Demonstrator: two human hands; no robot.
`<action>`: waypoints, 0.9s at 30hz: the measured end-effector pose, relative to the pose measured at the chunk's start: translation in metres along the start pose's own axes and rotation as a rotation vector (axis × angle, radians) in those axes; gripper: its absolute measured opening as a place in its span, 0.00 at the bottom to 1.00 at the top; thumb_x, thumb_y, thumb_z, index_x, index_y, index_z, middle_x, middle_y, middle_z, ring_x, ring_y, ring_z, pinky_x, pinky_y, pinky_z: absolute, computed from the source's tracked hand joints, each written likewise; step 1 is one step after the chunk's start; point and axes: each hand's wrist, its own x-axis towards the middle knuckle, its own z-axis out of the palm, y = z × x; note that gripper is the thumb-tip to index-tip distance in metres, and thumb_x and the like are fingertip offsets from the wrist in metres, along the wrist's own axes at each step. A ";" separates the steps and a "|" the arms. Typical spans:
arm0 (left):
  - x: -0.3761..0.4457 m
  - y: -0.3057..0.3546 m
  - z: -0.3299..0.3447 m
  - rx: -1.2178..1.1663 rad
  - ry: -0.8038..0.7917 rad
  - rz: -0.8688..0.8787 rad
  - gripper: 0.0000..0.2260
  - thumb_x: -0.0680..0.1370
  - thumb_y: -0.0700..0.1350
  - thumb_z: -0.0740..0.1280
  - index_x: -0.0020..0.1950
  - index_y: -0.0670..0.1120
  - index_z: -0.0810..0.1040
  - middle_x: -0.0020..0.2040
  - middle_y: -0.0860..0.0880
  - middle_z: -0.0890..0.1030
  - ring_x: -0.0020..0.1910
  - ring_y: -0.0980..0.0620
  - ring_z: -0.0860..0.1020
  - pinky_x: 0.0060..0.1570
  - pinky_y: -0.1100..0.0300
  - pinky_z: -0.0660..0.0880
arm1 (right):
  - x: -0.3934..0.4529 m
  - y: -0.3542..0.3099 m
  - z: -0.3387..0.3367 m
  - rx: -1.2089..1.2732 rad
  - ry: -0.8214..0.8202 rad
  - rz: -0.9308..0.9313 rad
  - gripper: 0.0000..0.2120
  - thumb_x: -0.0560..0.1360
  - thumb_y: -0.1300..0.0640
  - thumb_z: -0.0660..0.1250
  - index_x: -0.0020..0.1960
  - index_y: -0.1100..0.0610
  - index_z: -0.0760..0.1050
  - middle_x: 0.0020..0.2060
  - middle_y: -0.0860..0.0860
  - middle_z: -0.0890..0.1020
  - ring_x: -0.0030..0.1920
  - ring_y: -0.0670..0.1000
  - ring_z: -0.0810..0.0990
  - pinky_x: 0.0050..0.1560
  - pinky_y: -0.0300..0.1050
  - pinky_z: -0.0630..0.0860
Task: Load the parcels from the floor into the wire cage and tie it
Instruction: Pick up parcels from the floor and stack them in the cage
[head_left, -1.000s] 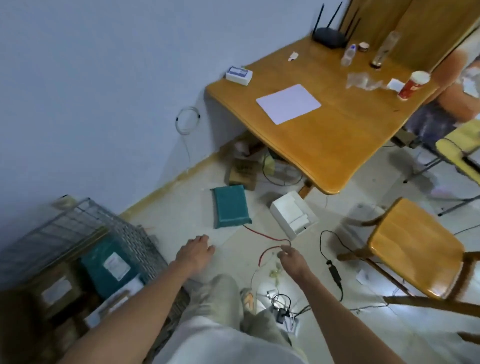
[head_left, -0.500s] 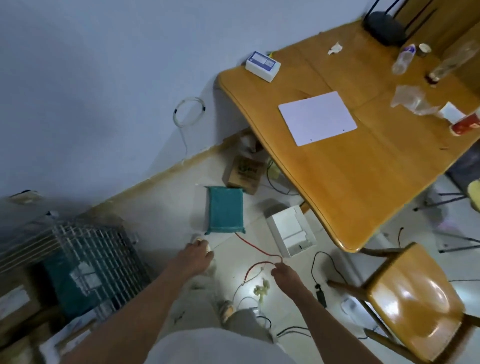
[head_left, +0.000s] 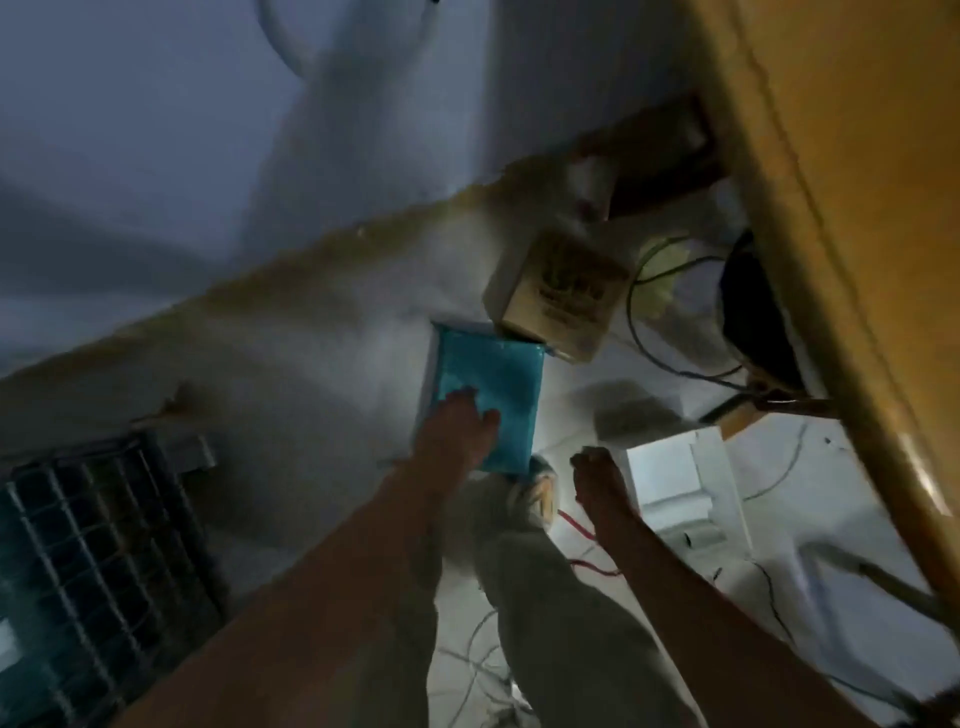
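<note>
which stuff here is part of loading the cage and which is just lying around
Job: teal parcel on the floor, left hand over it; wire cage at the left.

Lying about: brown box, white box, red wire, wooden table.

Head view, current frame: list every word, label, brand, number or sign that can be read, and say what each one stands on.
No text can be read in this frame; motion blur smears it.
Brown cardboard box: a dark printed mark and lines of print on its top, too blurred to read.
Teal parcel under the left hand: no label shows.
Wire cage: nothing on it can be made out.
White box beside the right hand: no print visible.
</note>
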 end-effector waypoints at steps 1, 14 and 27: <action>0.032 0.005 0.015 0.004 -0.005 0.016 0.26 0.83 0.52 0.61 0.80 0.44 0.64 0.78 0.43 0.68 0.76 0.42 0.67 0.74 0.50 0.64 | 0.034 -0.010 0.013 0.010 0.010 -0.019 0.21 0.77 0.48 0.62 0.67 0.55 0.72 0.47 0.54 0.78 0.48 0.56 0.77 0.52 0.53 0.74; 0.334 0.009 0.083 -0.251 -0.008 0.095 0.26 0.76 0.51 0.69 0.72 0.43 0.71 0.66 0.40 0.78 0.65 0.39 0.77 0.64 0.49 0.75 | 0.322 -0.099 0.036 0.540 0.192 -0.036 0.27 0.82 0.47 0.63 0.77 0.55 0.63 0.72 0.57 0.71 0.68 0.60 0.72 0.66 0.55 0.71; -0.015 -0.013 -0.089 -0.823 0.178 -0.282 0.39 0.74 0.69 0.54 0.73 0.40 0.68 0.68 0.35 0.76 0.66 0.35 0.76 0.68 0.41 0.73 | -0.085 -0.140 -0.015 0.083 0.307 -0.171 0.20 0.83 0.49 0.60 0.69 0.61 0.71 0.61 0.65 0.79 0.60 0.66 0.78 0.50 0.50 0.69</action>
